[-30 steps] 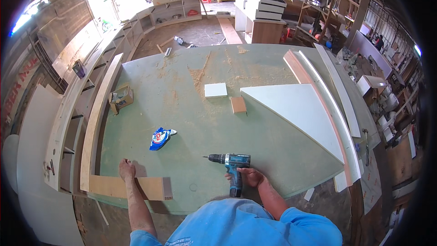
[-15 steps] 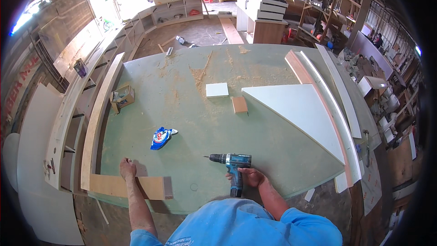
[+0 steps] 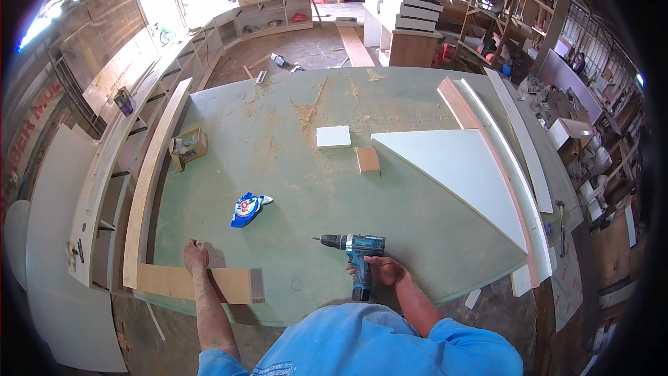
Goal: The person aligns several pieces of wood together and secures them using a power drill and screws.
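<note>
Since the drill point(image 3: 358, 243) is probably hefty and rigid, its handle point(image 3: 361, 281), which your right hand point(image 3: 383, 270) wraps, suits best, though I cannot tell whether your left hand point(image 3: 195, 256) grips anything.

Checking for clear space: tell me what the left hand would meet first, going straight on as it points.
Probably the open cardboard box, beyond a stretch of green tabletop; the left hand seems aimed near its left side, but height is unclear.
</note>
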Motion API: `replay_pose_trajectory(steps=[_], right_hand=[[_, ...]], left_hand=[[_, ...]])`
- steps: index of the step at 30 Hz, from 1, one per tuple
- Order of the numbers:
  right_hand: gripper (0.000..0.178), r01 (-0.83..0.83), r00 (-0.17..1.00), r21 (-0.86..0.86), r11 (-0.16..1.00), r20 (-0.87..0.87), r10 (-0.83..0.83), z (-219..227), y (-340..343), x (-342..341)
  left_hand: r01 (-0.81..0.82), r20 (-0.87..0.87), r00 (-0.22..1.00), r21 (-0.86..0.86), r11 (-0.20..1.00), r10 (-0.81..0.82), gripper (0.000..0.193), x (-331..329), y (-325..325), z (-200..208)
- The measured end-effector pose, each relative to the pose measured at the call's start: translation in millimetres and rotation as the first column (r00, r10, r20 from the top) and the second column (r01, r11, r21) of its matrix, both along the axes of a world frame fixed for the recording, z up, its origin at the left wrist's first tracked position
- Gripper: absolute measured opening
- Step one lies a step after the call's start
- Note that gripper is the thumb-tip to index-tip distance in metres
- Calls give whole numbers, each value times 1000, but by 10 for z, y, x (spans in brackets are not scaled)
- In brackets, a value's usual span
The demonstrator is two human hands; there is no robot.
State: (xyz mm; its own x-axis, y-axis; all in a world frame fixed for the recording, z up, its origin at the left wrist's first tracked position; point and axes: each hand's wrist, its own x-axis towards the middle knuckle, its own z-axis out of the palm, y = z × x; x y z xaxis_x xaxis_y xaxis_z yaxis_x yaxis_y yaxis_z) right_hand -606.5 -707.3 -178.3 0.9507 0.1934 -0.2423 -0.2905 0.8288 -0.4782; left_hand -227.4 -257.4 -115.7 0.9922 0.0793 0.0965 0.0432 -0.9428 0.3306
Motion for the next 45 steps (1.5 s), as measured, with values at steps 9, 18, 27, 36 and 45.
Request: replay_pose_trajectory(steps=[9,18,27,36,45], right_hand=[[59,-3,1000,15,1000,-24,4,-21,-19,-8],[58,-19,999,-4,1000,-27,19,17,-11,4],[59,-2,996,35,999,-87,5,-86,-50,-34],[53,-28,997,-25,999,-75,26,39,93,120],[44,33,982,-76,997,-184,-47,9,133,89]], left_hand=[[-5,21,1000,-44,999,6,22,-11,-29,0],[-22,-14,1000,-21,1000,21,21,10,63,-55],[39,38,999,-13,999,-39,23,14,-53,-31],[48,221,935,-853,519,277,21,20,461,-73],[0,30,935,-997,83,352,16,-1707,-42,246]])
